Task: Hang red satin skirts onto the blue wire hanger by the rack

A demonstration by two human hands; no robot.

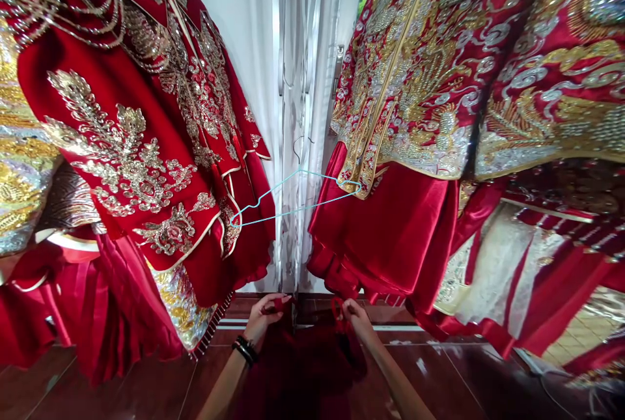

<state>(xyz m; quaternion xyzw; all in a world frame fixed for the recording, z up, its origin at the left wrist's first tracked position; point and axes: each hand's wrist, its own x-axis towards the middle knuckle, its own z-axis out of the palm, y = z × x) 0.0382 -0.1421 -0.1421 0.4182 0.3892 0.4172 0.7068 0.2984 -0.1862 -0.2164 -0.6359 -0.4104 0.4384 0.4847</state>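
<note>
Two red embroidered robes hang on either side: the left robe with silver and gold floral beading, the right jacket dense with gold scrollwork. Between them a light blue wire hanger hangs before a white curtain. Low down, a plain dark red garment stretches between both hands, its edge pinched by the left hand and the right hand, fingers closed on it.

Both forearms extend forward, side by side. Left hand and right hand are level, slightly apart, fingers pinched closed. Left wrist carries dark bands.
</note>
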